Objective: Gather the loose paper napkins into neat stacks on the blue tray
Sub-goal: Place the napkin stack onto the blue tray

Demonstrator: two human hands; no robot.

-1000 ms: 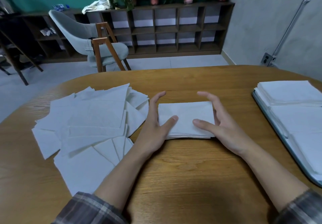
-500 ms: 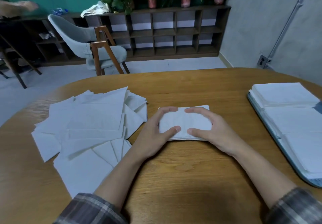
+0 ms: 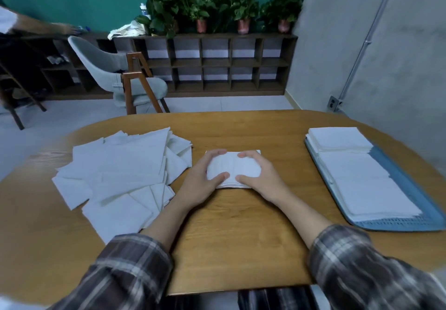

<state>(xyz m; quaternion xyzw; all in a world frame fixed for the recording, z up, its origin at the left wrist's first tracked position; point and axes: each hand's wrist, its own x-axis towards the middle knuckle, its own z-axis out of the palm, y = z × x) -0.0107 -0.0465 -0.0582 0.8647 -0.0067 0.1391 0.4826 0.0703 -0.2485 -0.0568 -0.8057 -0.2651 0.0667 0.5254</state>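
A small stack of white napkins (image 3: 233,169) lies in the middle of the wooden table. My left hand (image 3: 200,181) grips its left side, fingers over the far edge and thumb on the near edge. My right hand (image 3: 261,177) grips its right side the same way. A loose, untidy pile of white napkins (image 3: 120,174) spreads over the left part of the table. The blue tray (image 3: 410,189) lies on the right and carries three neat napkin stacks (image 3: 357,172) in a row.
The wooden table (image 3: 236,237) has a rounded far edge. Beyond it stand a grey chair with wooden legs (image 3: 125,80) and a dark shelf unit with potted plants (image 3: 217,8). Another person's arm (image 3: 36,26) shows at the far left.
Both hands closed in from the sides of the small stack and now clasp it, with fingers curled over its far edge. The view has tilted up a little.
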